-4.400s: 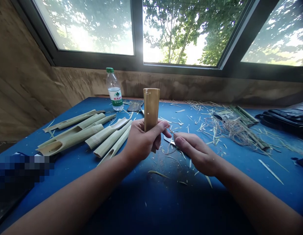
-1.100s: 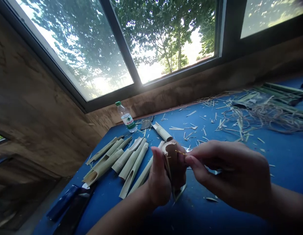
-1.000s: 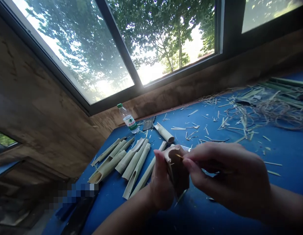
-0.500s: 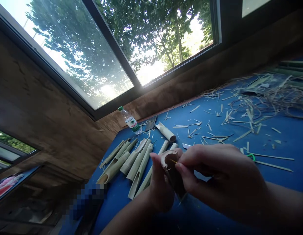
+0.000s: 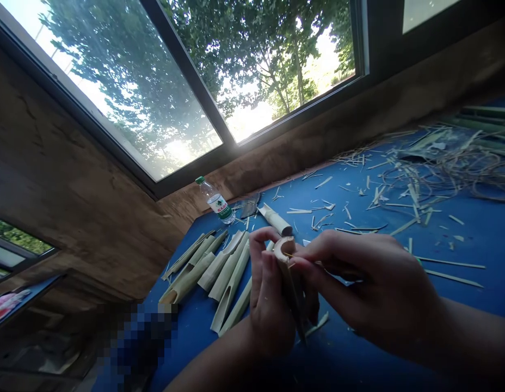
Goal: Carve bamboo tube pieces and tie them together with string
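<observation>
The left hand (image 5: 266, 294) firmly grasps a short bamboo tube section (image 5: 291, 283) upright, steadying it so its open end faces the right hand (image 5: 367, 283), which pinches a thin bamboo sliver (image 5: 291, 255) at the rim, just right of the split bamboo pieces (image 5: 232, 286).

And there it goes: the bamboo piece (image 5: 289, 280) has tipped from upright, its open end now facing up out of the left hand (image 5: 269, 305), the right hand (image 5: 369, 277) pinching a thin sliver (image 5: 291, 256) at its rim, and a short bamboo tube (image 5: 274, 220) has appeared beyond them!
</observation>
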The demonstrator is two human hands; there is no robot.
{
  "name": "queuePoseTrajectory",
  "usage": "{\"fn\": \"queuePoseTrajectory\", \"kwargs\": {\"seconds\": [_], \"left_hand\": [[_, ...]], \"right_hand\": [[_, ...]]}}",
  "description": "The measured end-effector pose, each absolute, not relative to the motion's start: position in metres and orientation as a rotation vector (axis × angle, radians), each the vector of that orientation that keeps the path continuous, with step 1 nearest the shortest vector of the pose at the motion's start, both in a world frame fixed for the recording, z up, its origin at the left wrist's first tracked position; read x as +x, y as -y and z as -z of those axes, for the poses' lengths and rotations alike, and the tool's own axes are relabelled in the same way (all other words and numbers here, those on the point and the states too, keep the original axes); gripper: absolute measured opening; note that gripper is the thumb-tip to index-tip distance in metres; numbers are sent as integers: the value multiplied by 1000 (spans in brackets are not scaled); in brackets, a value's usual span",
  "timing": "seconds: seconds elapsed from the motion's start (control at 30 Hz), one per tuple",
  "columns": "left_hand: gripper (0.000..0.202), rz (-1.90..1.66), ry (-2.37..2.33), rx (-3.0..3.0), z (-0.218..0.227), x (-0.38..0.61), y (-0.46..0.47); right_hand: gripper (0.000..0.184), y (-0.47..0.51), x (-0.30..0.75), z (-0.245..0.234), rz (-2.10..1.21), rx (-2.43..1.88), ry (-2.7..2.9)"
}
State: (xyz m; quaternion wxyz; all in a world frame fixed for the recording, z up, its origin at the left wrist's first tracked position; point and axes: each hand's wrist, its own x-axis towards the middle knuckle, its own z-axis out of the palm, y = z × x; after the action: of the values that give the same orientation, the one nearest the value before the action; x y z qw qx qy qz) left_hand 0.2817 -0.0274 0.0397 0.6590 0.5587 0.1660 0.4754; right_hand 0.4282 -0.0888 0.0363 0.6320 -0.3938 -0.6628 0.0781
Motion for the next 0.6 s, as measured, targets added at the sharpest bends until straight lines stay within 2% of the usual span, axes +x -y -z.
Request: {"fn": "queuePoseTrajectory", "kwargs": {"seconds": [0.27,0.5,0.53,0.6], "left_hand": [[18,-1040,-310,1423,-34,273,17],[16,-1168,-300,1812,-38,264,8],[15,-1166,-287,1836,-39,263,7],[15,-1112,-247,1848,-38,263,5]], "right_hand": [[20,88,433,-38,-169,-966,1555],[5,91,435,-38,-232,-950,1550],[12,92,435,-38,-254,-980,1525],[39,92,437,-39,-307,-1058,1457]]}}
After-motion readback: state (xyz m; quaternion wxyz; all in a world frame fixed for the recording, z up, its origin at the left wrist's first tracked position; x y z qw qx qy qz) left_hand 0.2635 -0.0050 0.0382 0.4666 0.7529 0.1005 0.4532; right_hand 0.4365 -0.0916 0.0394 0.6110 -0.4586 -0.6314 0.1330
